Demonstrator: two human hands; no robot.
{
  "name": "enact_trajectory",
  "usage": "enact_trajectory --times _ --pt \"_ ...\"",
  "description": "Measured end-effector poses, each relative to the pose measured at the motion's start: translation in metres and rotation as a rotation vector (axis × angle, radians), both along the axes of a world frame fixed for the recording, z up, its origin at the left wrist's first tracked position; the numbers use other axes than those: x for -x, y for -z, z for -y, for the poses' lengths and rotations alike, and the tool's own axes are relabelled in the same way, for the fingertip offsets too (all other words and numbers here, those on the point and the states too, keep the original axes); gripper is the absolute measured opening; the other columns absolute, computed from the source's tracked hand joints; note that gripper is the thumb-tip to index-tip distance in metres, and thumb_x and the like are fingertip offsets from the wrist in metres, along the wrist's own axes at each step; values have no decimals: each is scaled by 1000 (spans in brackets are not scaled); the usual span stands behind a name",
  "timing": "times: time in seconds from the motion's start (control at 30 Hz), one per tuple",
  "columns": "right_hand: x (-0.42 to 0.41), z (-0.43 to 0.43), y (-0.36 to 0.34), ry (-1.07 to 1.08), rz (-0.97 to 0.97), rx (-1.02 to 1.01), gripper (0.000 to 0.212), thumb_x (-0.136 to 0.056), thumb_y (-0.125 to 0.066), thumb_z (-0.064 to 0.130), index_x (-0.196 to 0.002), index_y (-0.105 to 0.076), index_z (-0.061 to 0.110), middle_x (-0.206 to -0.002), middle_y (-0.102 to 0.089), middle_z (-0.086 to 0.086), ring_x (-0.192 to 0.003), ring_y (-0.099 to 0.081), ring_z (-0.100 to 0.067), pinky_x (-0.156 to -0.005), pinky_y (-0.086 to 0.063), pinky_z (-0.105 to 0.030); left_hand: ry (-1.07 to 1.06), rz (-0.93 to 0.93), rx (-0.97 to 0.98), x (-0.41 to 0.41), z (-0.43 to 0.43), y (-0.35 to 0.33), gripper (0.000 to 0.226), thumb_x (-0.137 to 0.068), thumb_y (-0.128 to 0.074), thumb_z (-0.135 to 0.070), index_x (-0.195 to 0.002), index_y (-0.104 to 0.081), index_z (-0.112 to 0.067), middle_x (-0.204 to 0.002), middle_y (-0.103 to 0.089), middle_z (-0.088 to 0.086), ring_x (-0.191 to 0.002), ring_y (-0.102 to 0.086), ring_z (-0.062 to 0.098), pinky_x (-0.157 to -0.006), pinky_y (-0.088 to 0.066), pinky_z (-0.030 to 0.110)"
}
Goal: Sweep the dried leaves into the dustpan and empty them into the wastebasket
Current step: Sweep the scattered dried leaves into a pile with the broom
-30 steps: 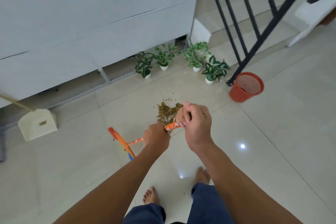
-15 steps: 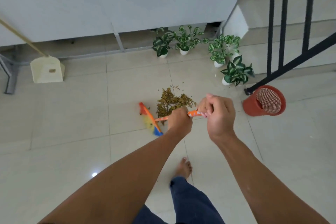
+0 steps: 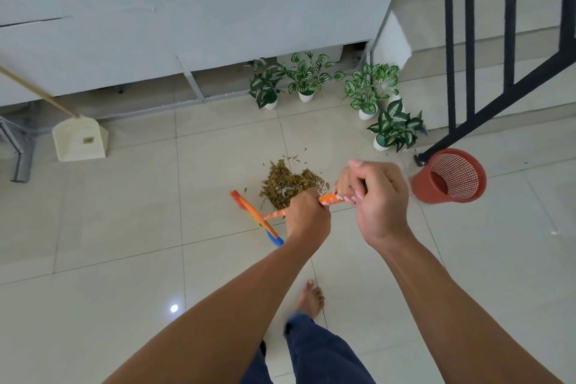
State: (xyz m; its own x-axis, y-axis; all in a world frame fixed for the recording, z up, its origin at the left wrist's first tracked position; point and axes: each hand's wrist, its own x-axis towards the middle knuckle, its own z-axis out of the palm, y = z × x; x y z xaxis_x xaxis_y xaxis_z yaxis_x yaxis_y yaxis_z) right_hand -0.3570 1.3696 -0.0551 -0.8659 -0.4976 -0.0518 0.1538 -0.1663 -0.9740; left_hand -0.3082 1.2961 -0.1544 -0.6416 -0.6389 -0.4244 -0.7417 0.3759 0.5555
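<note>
A pile of dried brown leaves (image 3: 288, 182) lies on the pale tiled floor. Both hands grip an orange patterned broom handle (image 3: 332, 198): my left hand (image 3: 307, 217) lower down, my right hand (image 3: 374, 196) at the top end. The orange and blue broom head (image 3: 257, 217) rests on the floor just left of the pile. A cream dustpan (image 3: 79, 140) with a long wooden handle stands against the wall at the far left. The red mesh wastebasket (image 3: 450, 176) sits to the right of the pile, tilted toward me.
Several small potted plants (image 3: 367, 93) in white pots line the wall behind the leaves. A black stair railing (image 3: 467, 72) rises at the right, its foot beside the wastebasket. A grey metal leg (image 3: 23, 156) stands at the far left. My bare foot (image 3: 310, 298) is below the hands.
The view has swung right, then drawn slightly closer. The broom head moved from well left of the pile to right beside it. Both hands kept their grip on the handle.
</note>
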Motion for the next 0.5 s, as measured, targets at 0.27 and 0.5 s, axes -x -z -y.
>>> enact_trajectory --times 0.27,0.5 --pt "18 -15 -1 -10 -63 -67 38 -76 -47 18 -41 -31 18 -42 -22 -14 -47 -23 -26 -53 -29 -38 -29 -58 -145 32 -24 11 29 -87 -45 -13 -59 -39 -19 -73 -62 10 -68 -53 28 -56 -38 33" --pt "33 -22 -22 -28 -70 0 42 -79 -47 15 -43 -25 13 -41 -26 -2 -47 -22 -25 -56 -28 -43 11 -97 -69 43 -22 -8 24 -91 -46 -14 -68 -45 -14 -81 -65 12 -71 -56 29 -55 -35 30"
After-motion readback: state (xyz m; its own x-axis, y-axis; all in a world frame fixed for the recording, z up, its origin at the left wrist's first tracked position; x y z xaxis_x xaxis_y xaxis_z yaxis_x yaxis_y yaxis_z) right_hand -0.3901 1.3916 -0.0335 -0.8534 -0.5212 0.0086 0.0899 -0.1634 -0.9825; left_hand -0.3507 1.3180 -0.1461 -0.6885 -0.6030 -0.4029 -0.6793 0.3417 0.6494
